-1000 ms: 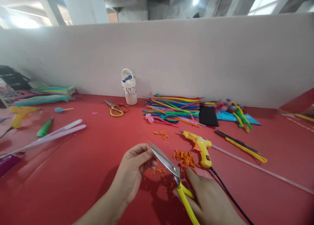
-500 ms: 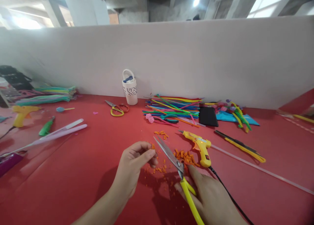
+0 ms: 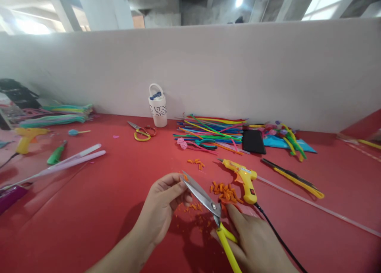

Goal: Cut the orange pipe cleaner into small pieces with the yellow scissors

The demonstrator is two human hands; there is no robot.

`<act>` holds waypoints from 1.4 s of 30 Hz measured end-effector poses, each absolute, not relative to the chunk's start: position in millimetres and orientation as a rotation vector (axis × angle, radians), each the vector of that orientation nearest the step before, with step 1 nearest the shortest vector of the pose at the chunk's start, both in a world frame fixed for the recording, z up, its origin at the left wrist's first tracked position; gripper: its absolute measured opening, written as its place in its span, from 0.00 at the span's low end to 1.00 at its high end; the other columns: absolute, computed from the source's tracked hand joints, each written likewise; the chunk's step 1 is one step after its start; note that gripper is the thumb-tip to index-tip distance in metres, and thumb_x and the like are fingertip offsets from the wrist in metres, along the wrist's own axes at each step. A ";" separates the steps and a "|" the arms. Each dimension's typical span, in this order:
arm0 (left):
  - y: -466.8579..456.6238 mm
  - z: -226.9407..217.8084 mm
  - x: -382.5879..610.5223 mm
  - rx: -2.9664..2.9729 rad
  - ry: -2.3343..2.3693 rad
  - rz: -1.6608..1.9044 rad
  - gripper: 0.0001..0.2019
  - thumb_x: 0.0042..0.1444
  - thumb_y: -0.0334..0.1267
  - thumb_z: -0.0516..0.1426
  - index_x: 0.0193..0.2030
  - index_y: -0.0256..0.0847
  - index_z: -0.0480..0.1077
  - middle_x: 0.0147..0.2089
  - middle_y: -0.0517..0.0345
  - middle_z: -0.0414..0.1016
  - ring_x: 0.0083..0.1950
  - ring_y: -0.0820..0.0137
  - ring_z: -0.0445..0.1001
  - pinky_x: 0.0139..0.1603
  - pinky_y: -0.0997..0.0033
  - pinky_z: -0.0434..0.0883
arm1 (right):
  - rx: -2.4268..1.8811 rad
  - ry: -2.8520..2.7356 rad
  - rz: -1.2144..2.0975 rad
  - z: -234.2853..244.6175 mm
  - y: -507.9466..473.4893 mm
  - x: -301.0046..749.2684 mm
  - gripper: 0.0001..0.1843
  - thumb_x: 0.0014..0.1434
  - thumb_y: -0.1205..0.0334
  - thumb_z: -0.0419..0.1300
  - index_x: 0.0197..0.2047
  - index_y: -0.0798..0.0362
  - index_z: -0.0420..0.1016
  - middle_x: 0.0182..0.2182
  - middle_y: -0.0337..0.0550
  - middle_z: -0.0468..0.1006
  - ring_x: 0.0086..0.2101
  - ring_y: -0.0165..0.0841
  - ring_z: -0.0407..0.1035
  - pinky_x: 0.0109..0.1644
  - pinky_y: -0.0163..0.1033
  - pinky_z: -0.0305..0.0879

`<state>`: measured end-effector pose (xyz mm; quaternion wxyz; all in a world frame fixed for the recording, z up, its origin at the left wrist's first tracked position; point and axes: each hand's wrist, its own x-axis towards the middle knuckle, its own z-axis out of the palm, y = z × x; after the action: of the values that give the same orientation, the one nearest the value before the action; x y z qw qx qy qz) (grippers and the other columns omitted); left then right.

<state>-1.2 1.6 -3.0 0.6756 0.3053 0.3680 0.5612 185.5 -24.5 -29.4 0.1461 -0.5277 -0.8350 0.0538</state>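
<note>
My left hand (image 3: 166, 195) pinches a small orange piece (image 3: 186, 177) between thumb and forefinger, above the red table. In my right hand (image 3: 250, 233) is a pair of scissors (image 3: 205, 197) with yellow handles, its blades pointing up and left. The blade tips reach the orange piece at my left fingertips; whether they touch it I cannot tell. A heap of cut orange pieces (image 3: 226, 191) lies just beyond my right hand, and a smaller group (image 3: 196, 163) sits farther back. Tiny orange crumbs (image 3: 195, 207) are scattered below the blades.
A yellow glue gun (image 3: 242, 175) with a black cord lies right of the heap. Farther right is a yellow-and-black cutter (image 3: 293, 177). Behind are pipe cleaners (image 3: 211, 128), a phone-like black slab (image 3: 253, 142), a white cup (image 3: 158, 111) and other scissors (image 3: 142, 132).
The scissors have moved left and slightly up, bringing their tips to the orange piece in my left hand. My left hand has barely moved.
</note>
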 end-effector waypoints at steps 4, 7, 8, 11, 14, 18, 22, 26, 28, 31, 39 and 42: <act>1.9 -2.1 -0.7 0.692 0.827 1.256 0.02 0.47 0.30 0.57 0.26 0.35 0.71 0.21 0.61 0.70 0.21 0.80 0.67 0.23 0.83 0.64 | -1.471 -2.403 0.154 -32.4 -24.6 186.7 0.18 0.55 0.44 0.45 0.29 0.51 0.59 0.17 0.39 0.72 0.17 0.34 0.67 0.18 0.34 0.48; 1.9 -1.2 -0.6 0.693 0.843 1.265 0.01 0.46 0.30 0.57 0.26 0.35 0.71 0.21 0.61 0.70 0.21 0.80 0.67 0.23 0.83 0.65 | -1.458 -2.397 0.168 -31.4 -24.3 186.4 0.17 0.55 0.45 0.45 0.26 0.50 0.57 0.17 0.39 0.72 0.16 0.33 0.66 0.18 0.34 0.47; 1.9 -1.0 -0.5 0.693 0.846 1.269 0.01 0.45 0.30 0.58 0.26 0.35 0.70 0.21 0.61 0.70 0.20 0.80 0.67 0.23 0.83 0.64 | -1.458 -2.395 0.165 -31.0 -24.2 186.2 0.17 0.55 0.45 0.45 0.26 0.50 0.57 0.16 0.39 0.72 0.16 0.33 0.66 0.18 0.34 0.47; 1.6 -1.0 -0.2 0.686 0.838 1.276 0.01 0.45 0.30 0.58 0.25 0.35 0.70 0.21 0.61 0.69 0.20 0.80 0.67 0.22 0.83 0.64 | -1.454 -2.394 0.145 -31.0 -24.4 186.0 0.17 0.54 0.45 0.46 0.26 0.50 0.57 0.16 0.38 0.71 0.16 0.33 0.65 0.18 0.34 0.47; 0.9 -1.3 0.9 0.665 0.834 1.280 0.01 0.45 0.30 0.58 0.25 0.36 0.70 0.21 0.62 0.69 0.20 0.80 0.67 0.23 0.83 0.64 | -1.447 -2.388 0.148 -32.0 -25.2 185.7 0.15 0.54 0.47 0.47 0.27 0.50 0.56 0.16 0.38 0.71 0.15 0.32 0.65 0.18 0.34 0.48; 0.5 -0.6 2.2 0.648 0.822 1.274 0.01 0.44 0.30 0.58 0.24 0.36 0.70 0.21 0.62 0.69 0.20 0.81 0.67 0.22 0.83 0.64 | -1.449 -2.390 0.211 -33.2 -26.2 184.8 0.12 0.54 0.51 0.47 0.28 0.50 0.57 0.17 0.38 0.72 0.16 0.32 0.65 0.18 0.33 0.49; 1.4 -0.2 1.2 0.650 0.807 1.275 0.01 0.44 0.29 0.58 0.25 0.36 0.70 0.21 0.62 0.70 0.20 0.81 0.67 0.23 0.83 0.64 | -1.445 -2.400 0.243 -34.4 -26.2 185.1 0.12 0.54 0.51 0.47 0.28 0.50 0.57 0.17 0.39 0.72 0.16 0.33 0.66 0.18 0.33 0.49; 1.4 -1.5 -0.4 0.660 0.792 1.274 0.02 0.45 0.29 0.58 0.25 0.36 0.70 0.21 0.62 0.70 0.21 0.81 0.68 0.23 0.84 0.64 | -1.444 -2.415 0.239 -33.4 -26.1 186.2 0.12 0.55 0.51 0.46 0.29 0.51 0.58 0.17 0.40 0.72 0.17 0.33 0.66 0.19 0.34 0.49; 0.5 -2.0 -0.5 0.658 0.787 1.275 0.02 0.45 0.28 0.58 0.25 0.36 0.70 0.21 0.62 0.70 0.20 0.81 0.68 0.23 0.84 0.64 | -1.443 -2.418 0.221 -32.2 -26.4 186.4 0.13 0.55 0.51 0.46 0.28 0.50 0.58 0.17 0.40 0.72 0.17 0.33 0.66 0.19 0.34 0.48; -0.3 -1.7 0.5 0.653 0.795 1.273 0.01 0.44 0.29 0.58 0.24 0.35 0.70 0.21 0.62 0.70 0.20 0.81 0.67 0.22 0.84 0.64 | -1.441 -2.406 0.194 -30.8 -26.9 186.5 0.13 0.55 0.50 0.46 0.27 0.50 0.58 0.16 0.39 0.72 0.15 0.33 0.65 0.18 0.33 0.47; 1.2 0.8 2.3 0.640 0.792 1.292 0.01 0.43 0.29 0.59 0.24 0.36 0.70 0.21 0.63 0.70 0.20 0.80 0.67 0.22 0.83 0.64 | -1.423 -2.400 0.155 -31.3 -27.1 187.2 0.12 0.54 0.51 0.48 0.27 0.50 0.57 0.16 0.38 0.71 0.15 0.33 0.65 0.18 0.33 0.48; -0.3 -0.2 1.1 0.651 0.784 1.301 0.01 0.44 0.29 0.58 0.24 0.36 0.70 0.21 0.63 0.70 0.20 0.81 0.68 0.23 0.84 0.65 | -1.438 -2.404 0.169 -32.1 -26.5 186.8 0.10 0.53 0.52 0.49 0.28 0.50 0.57 0.16 0.38 0.72 0.16 0.33 0.66 0.18 0.33 0.48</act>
<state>1.1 -0.3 -0.2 0.6776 0.2898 0.3488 0.5789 186.8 -26.5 -32.1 0.1670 -0.5051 -0.8447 0.0594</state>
